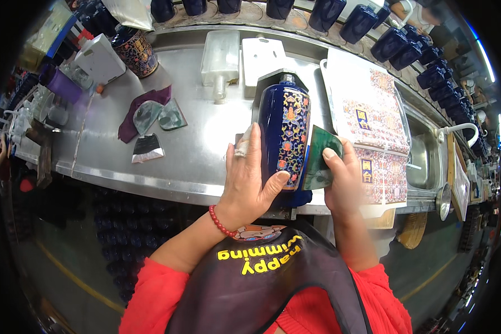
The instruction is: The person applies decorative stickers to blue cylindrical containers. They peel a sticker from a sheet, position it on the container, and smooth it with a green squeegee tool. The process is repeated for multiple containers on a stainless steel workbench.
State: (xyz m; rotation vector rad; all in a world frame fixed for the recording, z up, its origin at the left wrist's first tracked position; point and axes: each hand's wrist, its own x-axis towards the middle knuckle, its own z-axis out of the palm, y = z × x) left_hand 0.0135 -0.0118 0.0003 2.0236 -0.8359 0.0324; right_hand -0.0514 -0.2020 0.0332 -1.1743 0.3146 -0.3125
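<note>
A dark blue bottle point(271, 123) with a colourful floral decal point(293, 131) on its face lies tilted in front of me, its neck pointing away. My left hand point(249, 181) rests along the bottle's left side, thumb over its lower face; a pale wrap covers part of one finger. Pinched in my right hand point(342, 172) is a flat green scraper point(318, 161), its edge close to the bottle's right side. Whether the scraper touches the glass, I cannot tell. Behind the bottle sits a grey angular support point(266, 83), partly hidden.
Floral decal sheets point(373, 128) lie stacked at right beside a sink point(426, 161) with a white faucet point(462, 129). Left on the metal table point(189, 145) are a purple cloth point(132, 119) and several scraper pieces point(172, 115). A clear bottle point(220, 61) and blue bottles point(359, 24) stand farther back.
</note>
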